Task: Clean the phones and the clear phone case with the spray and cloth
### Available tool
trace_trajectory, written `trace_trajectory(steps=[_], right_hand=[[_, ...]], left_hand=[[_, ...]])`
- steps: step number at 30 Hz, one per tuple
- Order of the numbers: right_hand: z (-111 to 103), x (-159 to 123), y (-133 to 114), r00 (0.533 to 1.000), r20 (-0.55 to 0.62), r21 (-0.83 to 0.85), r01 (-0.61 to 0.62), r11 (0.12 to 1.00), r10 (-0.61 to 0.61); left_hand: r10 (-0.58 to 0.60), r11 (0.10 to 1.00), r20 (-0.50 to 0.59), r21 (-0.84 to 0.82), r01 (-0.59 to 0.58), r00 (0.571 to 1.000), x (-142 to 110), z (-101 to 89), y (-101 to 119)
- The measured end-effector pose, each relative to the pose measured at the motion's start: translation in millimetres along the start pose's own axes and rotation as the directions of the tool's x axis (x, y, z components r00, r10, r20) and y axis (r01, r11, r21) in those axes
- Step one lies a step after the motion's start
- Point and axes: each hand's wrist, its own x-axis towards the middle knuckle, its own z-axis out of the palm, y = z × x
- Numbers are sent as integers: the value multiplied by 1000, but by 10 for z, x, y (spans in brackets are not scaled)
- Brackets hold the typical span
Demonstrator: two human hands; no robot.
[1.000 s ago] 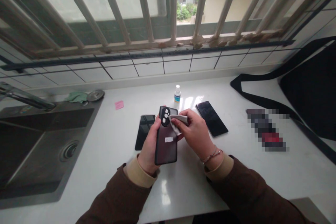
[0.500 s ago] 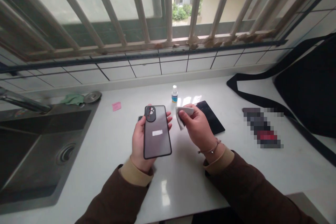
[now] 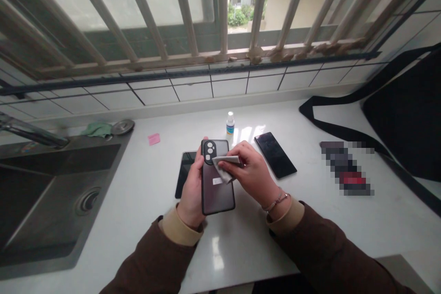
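Note:
My left hand (image 3: 190, 193) is closed around a smartphone (image 3: 217, 200) in a dark-edged translucent case, its back and camera module facing up. A small white label sits on that back. Between the fingers of my right hand (image 3: 253, 167) is pinched a folded pale grey cloth (image 3: 223, 170), which lies against the phone's back beside the camera module. Partly behind my left hand, a dark tablet-like device (image 3: 183, 174) rests on the counter. To the right of my right hand lies a black phone (image 3: 276, 155), screen up.
A small white bottle (image 3: 230, 124) with a blue label stands behind the hands. A pink paper (image 3: 154, 139) lies left of it, near the steel sink (image 3: 65, 257) and a green cloth (image 3: 96, 130). At right are a black bag (image 3: 406, 115) with its strap and a blurred-out item (image 3: 346, 168).
The cloth in my right hand has moved left onto the back of the phone. My left hand has shifted the phone slightly right, uncovering more of the dark device behind it.

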Motion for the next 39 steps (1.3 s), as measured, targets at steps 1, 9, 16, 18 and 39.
trace_trajectory(steps=[1, 9, 16, 18, 39], right_hand=[[-11, 4, 6, 999, -44, -27, -3, 1000, 2], [-40, 7, 137, 941, -207, 65, -261, 963, 268], [-76, 28, 68, 911, -294, 254, -216, 943, 288], [-73, 29, 12, 939, -181, 477, -177, 861, 294], [-84, 100, 70, 759, 296, 775, -546, 319, 580]], left_hand=[[-35, 999, 26, 20, 34, 999, -12, -6, -7], [-277, 947, 241, 233, 221, 930, -91, -47, 44], [-43, 862, 260, 497, -95, 965, -50, -123, 26], [45, 808, 313, 548, -219, 949, -9, -165, 17], [6, 382, 447, 826, -415, 894, 11, -249, 45]])
